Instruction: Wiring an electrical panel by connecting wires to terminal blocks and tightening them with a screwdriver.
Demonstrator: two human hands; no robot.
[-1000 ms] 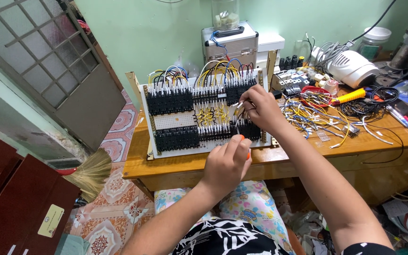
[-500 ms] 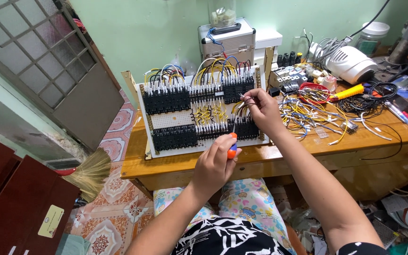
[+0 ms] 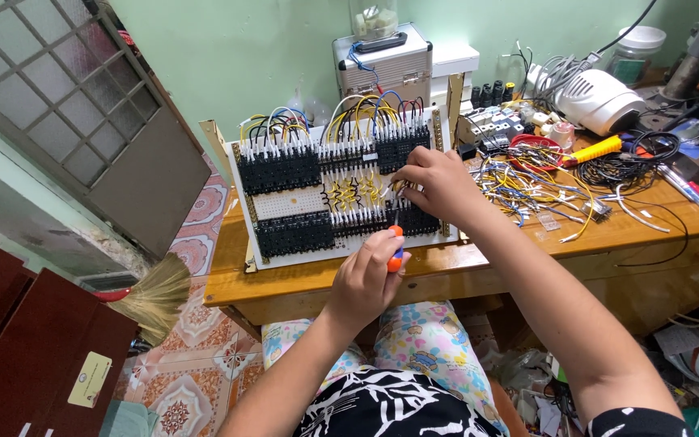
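Note:
A white wiring panel (image 3: 301,204) with rows of black terminal blocks and yellow, blue and black wires leans on the wooden table (image 3: 301,279). My left hand (image 3: 366,279) grips an orange-handled screwdriver (image 3: 396,247), its tip up against the lower row of black blocks. My right hand (image 3: 438,184) rests on the panel's right side, fingers pinching a wire at the blocks just above the screwdriver tip.
Loose cut wires (image 3: 527,182), a yellow-handled tool (image 3: 596,150), a white appliance (image 3: 600,101) and small parts crowd the table's right half. A metal case (image 3: 382,57) stands behind the panel. A straw broom (image 3: 151,295) lies on the floor at left.
My left hand with the screwdriver has shifted slightly up toward the lower terminal row. My right hand stays on the panel's right side.

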